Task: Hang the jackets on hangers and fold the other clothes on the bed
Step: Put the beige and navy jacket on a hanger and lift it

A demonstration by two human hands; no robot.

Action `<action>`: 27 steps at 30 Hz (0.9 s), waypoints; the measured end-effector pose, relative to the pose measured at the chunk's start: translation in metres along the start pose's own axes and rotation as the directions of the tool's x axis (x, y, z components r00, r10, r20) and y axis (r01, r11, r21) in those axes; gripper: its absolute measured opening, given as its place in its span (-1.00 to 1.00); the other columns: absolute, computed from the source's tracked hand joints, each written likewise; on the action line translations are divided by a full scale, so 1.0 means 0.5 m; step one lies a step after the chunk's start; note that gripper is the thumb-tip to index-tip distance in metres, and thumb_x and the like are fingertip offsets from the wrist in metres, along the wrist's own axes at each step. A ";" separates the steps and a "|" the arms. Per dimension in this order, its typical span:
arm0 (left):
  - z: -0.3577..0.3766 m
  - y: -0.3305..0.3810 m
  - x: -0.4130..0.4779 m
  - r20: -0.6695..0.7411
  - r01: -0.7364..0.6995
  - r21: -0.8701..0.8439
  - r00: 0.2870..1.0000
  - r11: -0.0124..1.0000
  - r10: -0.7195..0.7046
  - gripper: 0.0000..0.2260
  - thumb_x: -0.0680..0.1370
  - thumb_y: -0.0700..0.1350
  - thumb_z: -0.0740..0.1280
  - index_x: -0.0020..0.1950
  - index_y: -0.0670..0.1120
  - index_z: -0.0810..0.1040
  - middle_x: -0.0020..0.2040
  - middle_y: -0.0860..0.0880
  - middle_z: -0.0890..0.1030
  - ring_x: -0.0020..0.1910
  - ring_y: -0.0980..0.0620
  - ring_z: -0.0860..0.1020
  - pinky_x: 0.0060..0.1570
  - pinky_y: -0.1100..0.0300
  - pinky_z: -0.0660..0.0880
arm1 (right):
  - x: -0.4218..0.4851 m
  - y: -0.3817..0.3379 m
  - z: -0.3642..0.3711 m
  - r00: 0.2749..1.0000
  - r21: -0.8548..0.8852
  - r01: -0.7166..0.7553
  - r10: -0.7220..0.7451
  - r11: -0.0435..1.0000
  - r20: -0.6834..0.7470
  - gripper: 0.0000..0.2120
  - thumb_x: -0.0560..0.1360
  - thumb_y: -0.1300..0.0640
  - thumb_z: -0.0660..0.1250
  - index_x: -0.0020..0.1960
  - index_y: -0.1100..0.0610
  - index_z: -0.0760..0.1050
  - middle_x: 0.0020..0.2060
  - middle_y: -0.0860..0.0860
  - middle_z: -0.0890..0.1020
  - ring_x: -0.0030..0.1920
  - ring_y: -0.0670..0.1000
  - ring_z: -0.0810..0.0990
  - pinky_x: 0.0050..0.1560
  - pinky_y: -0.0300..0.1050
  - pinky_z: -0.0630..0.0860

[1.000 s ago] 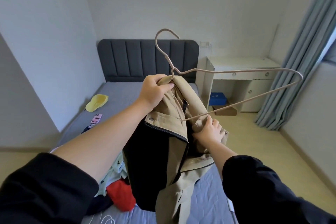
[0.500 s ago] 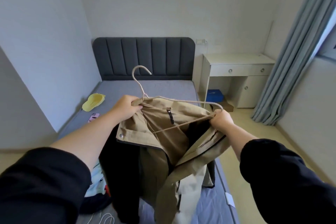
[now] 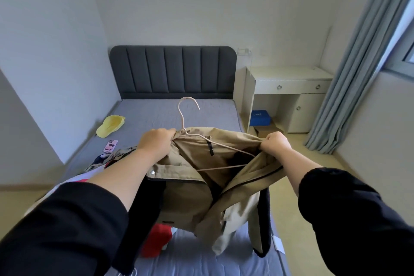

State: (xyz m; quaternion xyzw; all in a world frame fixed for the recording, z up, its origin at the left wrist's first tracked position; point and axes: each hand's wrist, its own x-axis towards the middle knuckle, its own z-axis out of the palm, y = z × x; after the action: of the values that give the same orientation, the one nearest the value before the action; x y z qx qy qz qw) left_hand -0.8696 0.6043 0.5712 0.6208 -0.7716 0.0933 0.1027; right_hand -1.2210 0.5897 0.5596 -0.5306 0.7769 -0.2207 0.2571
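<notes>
Pinching the tan jacket at its collar against the neck of the wire hanger, the left grip steadies both above the foot of the bed, probably so the hook stays upright while the shoulders settle. The right grip is clenched on the jacket's other shoulder, drawing it out over the hanger's far end. Compared with a second ago, the hanger's right arm no longer juts bare beyond the cloth but lies inside the jacket, which now sits lower over the bed and is spread wide.

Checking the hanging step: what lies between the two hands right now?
In the head view, the tan jacket, its neck held open, and the hanger wire span between the left hand and right hand.
</notes>
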 end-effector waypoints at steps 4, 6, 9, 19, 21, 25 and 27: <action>0.003 0.053 0.010 0.019 -0.024 0.095 1.000 0.995 0.022 -0.82 0.53 -0.29 0.16 0.07 -0.11 0.45 -0.07 -0.15 0.60 -0.11 -0.23 0.57 -0.28 0.07 0.37 | -0.023 -0.049 0.007 0.999 0.116 -0.043 0.044 0.992 -0.001 -0.80 0.44 0.20 0.23 0.00 0.26 0.50 -0.24 0.10 0.54 -0.29 0.05 0.51 -0.38 -0.19 0.40; 0.001 0.084 0.016 0.014 -0.060 0.112 0.998 0.992 0.059 -0.84 0.53 -0.29 0.17 0.06 -0.12 0.44 -0.06 -0.16 0.61 -0.09 -0.23 0.58 -0.26 0.04 0.41 | -0.041 -0.097 0.022 0.997 0.280 -0.066 0.049 0.958 0.065 -0.77 0.45 0.14 0.29 0.04 0.25 0.48 -0.20 0.11 0.56 -0.24 0.04 0.54 -0.31 -0.17 0.45; -0.003 0.141 0.023 -0.002 -0.115 0.088 0.993 0.990 0.115 -0.83 0.57 -0.20 0.17 0.13 -0.12 0.46 0.02 -0.15 0.62 0.00 -0.25 0.58 -0.16 0.02 0.44 | -0.070 -0.177 0.048 0.992 0.540 -0.066 -0.003 0.839 0.126 -0.81 0.46 0.11 0.32 -0.02 0.22 0.52 -0.23 0.12 0.58 -0.23 0.07 0.57 -0.17 -0.12 0.52; -0.041 0.108 0.033 -0.009 0.141 -0.753 0.975 0.643 -0.224 -0.81 0.54 -0.16 0.35 -0.28 -0.02 0.51 -0.39 0.07 0.48 -0.35 0.08 0.42 -0.37 0.25 0.29 | -0.049 -0.115 0.008 0.841 -0.201 0.469 -0.505 0.860 -0.195 -0.62 0.52 -0.16 0.25 0.23 0.03 0.42 0.15 0.03 0.45 0.13 0.06 0.40 0.20 0.01 0.35; -0.048 0.103 0.035 -0.041 0.110 -0.774 0.974 0.624 -0.223 -0.86 0.52 -0.19 0.37 -0.24 -0.09 0.55 -0.41 0.09 0.44 -0.37 0.08 0.38 -0.38 0.28 0.26 | -0.047 -0.093 0.010 0.827 -0.164 0.496 -0.521 0.853 -0.211 -0.47 0.48 -0.08 0.34 0.37 0.05 0.30 0.27 0.05 0.40 0.29 0.12 0.35 0.37 0.08 0.27; -0.071 0.091 0.044 -0.101 0.064 -0.774 0.970 0.630 -0.222 -0.93 0.52 -0.21 0.38 -0.12 -0.18 0.63 -0.31 -0.02 0.54 -0.27 -0.01 0.45 -0.25 0.17 0.34 | -0.051 -0.096 -0.008 0.866 -0.045 0.431 -0.427 0.901 -0.261 -0.51 0.51 0.01 0.33 0.37 0.10 0.31 0.23 0.07 0.50 0.28 0.15 0.41 0.36 0.14 0.30; -0.083 0.093 0.046 -0.112 0.065 -0.771 0.965 0.633 -0.236 -0.93 0.53 -0.21 0.36 -0.08 -0.15 0.65 -0.24 -0.05 0.60 -0.21 -0.04 0.50 -0.20 0.15 0.38 | -0.057 -0.108 -0.016 0.852 -0.178 0.437 -0.469 0.882 -0.231 -0.72 0.56 0.04 0.25 0.22 0.13 0.42 0.09 0.08 0.57 0.15 0.16 0.49 0.25 0.10 0.39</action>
State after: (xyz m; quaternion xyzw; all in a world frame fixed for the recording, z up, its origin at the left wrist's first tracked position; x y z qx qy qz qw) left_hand -0.9182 0.6040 0.6169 0.5695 -0.6695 -0.1857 0.4392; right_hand -1.1792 0.5987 0.6038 -0.6784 0.6691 -0.2979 0.0585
